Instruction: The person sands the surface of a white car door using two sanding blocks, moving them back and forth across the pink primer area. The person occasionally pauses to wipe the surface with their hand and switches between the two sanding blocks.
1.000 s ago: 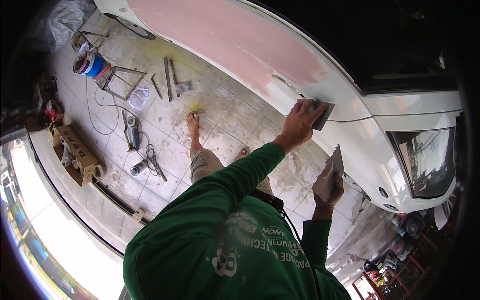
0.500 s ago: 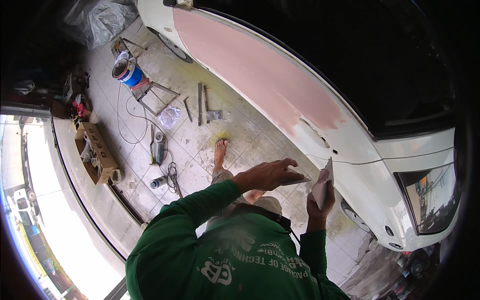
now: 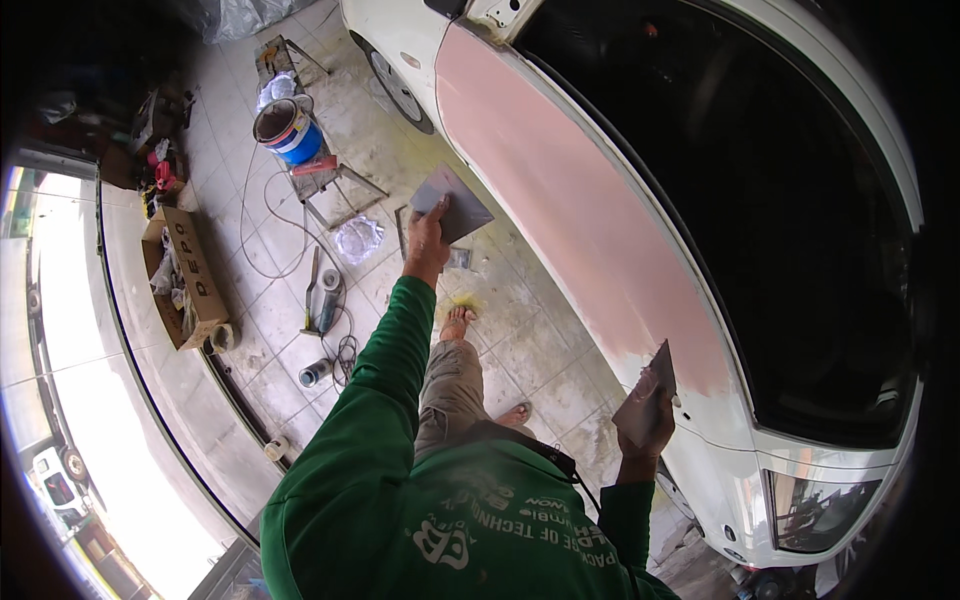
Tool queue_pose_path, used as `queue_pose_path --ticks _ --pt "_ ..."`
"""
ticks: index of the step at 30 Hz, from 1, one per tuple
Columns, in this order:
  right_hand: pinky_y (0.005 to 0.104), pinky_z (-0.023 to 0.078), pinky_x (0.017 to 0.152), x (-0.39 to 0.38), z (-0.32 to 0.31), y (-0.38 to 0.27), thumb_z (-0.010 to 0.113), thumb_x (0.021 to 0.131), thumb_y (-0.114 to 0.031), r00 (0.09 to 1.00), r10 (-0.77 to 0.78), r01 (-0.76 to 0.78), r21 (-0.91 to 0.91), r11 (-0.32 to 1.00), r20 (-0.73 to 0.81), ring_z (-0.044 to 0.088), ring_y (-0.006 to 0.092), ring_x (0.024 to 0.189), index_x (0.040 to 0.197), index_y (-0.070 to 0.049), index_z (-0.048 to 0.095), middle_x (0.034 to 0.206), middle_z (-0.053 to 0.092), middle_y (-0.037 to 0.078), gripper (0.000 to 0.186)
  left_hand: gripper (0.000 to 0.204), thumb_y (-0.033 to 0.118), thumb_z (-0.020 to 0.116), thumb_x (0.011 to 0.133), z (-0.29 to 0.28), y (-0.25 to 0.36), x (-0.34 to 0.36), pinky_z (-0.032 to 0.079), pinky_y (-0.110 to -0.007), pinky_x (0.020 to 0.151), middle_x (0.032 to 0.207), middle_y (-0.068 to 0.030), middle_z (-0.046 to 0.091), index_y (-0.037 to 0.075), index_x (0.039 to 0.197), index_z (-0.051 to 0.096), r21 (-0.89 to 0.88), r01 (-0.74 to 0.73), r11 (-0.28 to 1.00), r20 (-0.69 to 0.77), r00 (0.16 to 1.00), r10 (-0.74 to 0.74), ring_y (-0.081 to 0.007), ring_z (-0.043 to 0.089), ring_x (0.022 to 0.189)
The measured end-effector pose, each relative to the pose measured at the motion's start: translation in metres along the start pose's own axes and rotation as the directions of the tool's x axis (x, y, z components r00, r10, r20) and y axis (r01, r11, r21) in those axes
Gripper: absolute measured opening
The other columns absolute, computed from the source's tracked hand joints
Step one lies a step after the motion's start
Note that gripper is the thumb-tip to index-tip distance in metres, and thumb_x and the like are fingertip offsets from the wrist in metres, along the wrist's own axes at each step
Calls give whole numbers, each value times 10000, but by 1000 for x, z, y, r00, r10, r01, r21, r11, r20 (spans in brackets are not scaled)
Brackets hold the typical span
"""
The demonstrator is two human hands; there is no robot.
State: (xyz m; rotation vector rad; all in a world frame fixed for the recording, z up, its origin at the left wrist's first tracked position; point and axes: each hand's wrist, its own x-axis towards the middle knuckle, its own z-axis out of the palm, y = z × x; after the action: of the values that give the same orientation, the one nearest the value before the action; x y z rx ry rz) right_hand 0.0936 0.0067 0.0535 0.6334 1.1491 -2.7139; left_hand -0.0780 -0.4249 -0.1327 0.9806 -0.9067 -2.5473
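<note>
My left hand (image 3: 428,245) is stretched out ahead, closed on the edge of a flat grey rectangular putty spreader (image 3: 452,205). It is above the floor, apart from the car. Lower right, my right hand (image 3: 655,435) grips a darker flat plate (image 3: 640,408) with a smear of pinkish putty (image 3: 648,382) along it. That plate is close to the side of a white car (image 3: 700,455); whether it touches cannot be made out. A long pink coat of filler (image 3: 570,190) covers much of the car's side panel, its border ragged at the near end.
A blue bucket (image 3: 300,143) stands on a low stool (image 3: 325,178) at the far left. Crumpled clear plastic (image 3: 358,240), an angle grinder (image 3: 329,300), a can (image 3: 314,372) and a cord (image 3: 345,358) lie on the tiles. An open cardboard box (image 3: 200,280) sits further left.
My left hand has moved from beside the right-hand plate to far ahead with the spreader. My right hand has lowered slightly. The view has shifted, showing more of the car.
</note>
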Motion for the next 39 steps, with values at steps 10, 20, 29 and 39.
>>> queue_pose_path --ticks 10,20,29,39 --pt "366 313 1202 43 90 20 578 994 -185 997 -30 29 20 999 69 484 233 1352 1492 49 381 1446 526 126 584 405 123 744 898 133 92 138 552 -386 902 1156 -104 667 -7 1251 593 58 -31 998 363 932 8 -239 656 1022" --pt "360 494 1051 34 88 14 611 979 -213 997 -30 31 19 999 -68 587 256 1243 1477 32 402 1349 584 159 593 483 107 779 852 168 69 110 549 -368 872 1143 -128 653 -25 1264 564 192 -76 978 453 891 -19 -245 637 1012" --pt "363 504 1035 16 52 -11 650 945 -202 995 -91 92 28 995 -53 594 264 1222 1459 34 418 1313 601 153 612 461 85 771 845 175 -10 -20 524 -337 897 1122 -103 665 -15 1248 570 269 -77 960 526 847 -79 -208 627 1009" --pt "374 527 986 -53 -81 -77 697 891 -247 999 -36 38 42 998 -36 630 259 1156 1420 22 473 1295 620 136 634 411 62 754 855 189 -112 -156 519 -320 888 1108 -86 669 -12 1222 583 309 -128 942 601 795 -89 -186 628 995"
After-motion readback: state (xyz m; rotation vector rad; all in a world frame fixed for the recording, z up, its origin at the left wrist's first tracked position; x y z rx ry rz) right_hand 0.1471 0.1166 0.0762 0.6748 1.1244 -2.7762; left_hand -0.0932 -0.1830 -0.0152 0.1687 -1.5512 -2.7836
